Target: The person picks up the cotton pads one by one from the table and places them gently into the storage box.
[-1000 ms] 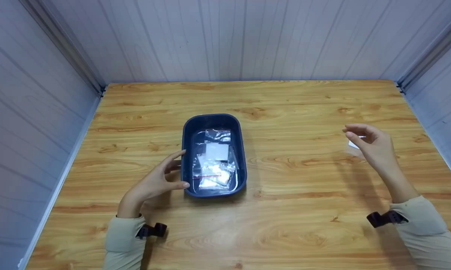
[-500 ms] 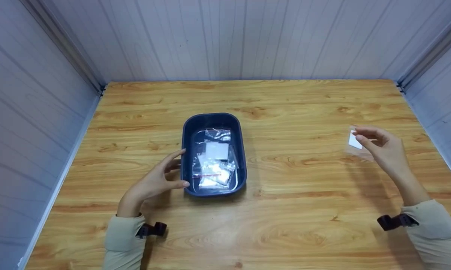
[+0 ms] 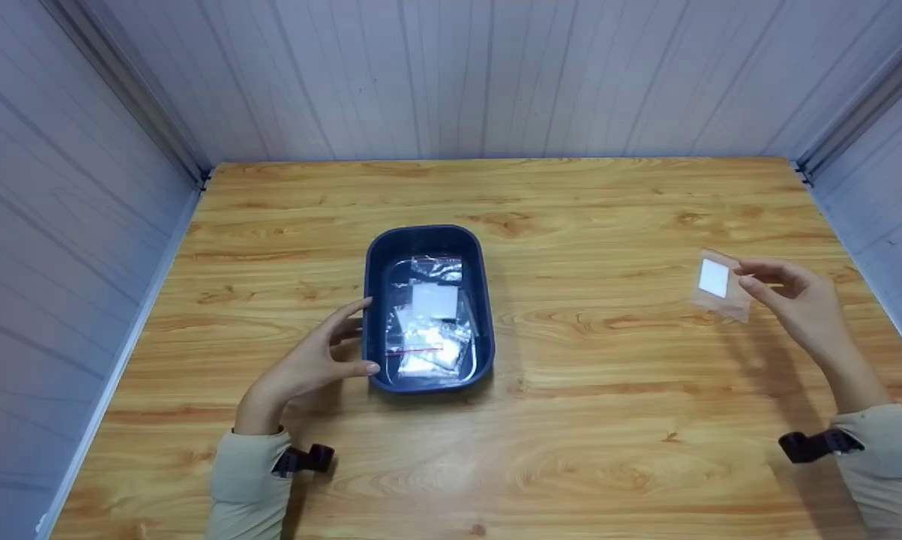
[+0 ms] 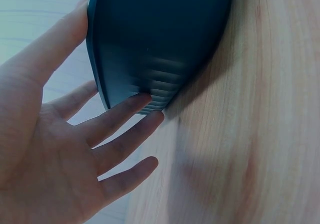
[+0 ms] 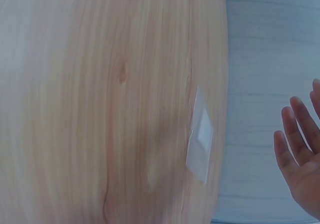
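Observation:
In the head view, a dark blue plastic bin (image 3: 486,330) stands left of the middle with several clear zip bags (image 3: 434,301) inside. My left hand (image 3: 312,360) is at its left side, thumb on the rim. The left wrist view shows the left hand's fingers (image 4: 127,141) spread and fairly straight, some touching the bin's outer wall. On the table at the right lies one clear zip bag (image 3: 714,278) with a white rectangle in it. My right hand (image 3: 803,304) is just to its right. In the right wrist view, the right hand's straight fingers (image 5: 295,134) are apart from that bag.
The wood-grain table (image 3: 585,420) reaches back to a pale panelled wall (image 3: 451,75). More panels rise on the left (image 3: 68,225) and right sides. A small dark camera is strapped at each wrist.
My right hand has drawn away to the right, uncovering the zip bag, which stays on the table. The left hand and the bin have not moved.

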Action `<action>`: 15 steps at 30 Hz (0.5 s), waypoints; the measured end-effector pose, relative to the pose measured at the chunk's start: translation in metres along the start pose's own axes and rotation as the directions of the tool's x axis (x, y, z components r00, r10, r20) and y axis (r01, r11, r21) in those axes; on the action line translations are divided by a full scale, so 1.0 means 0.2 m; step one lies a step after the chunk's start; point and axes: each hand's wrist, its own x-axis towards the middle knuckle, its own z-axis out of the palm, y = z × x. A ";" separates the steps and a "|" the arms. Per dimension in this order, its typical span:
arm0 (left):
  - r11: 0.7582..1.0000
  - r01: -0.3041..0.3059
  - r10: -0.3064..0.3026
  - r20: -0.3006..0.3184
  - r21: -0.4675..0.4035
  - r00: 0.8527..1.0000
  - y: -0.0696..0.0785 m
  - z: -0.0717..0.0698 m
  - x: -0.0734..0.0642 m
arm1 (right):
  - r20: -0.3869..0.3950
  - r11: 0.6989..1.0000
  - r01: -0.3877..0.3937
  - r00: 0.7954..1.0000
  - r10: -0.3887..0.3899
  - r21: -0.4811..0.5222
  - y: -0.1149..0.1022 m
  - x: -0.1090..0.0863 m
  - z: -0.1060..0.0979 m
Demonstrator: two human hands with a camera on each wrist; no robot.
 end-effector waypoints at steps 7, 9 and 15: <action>1.000 0.018 -0.018 -0.004 -0.003 1.000 0.00 0.00 -0.01 | 0.029 0.999 0.003 1.000 -0.002 -0.044 0.08 0.01 -0.04; 1.000 0.026 -0.026 -0.008 0.000 1.000 0.01 0.00 -0.01 | 0.041 0.999 -0.006 0.999 0.008 -0.049 0.10 0.01 -0.04; 1.000 0.017 -0.017 -0.003 0.002 1.000 0.01 0.00 0.00 | 0.058 0.996 -0.045 0.997 0.049 -0.077 0.16 0.01 -0.07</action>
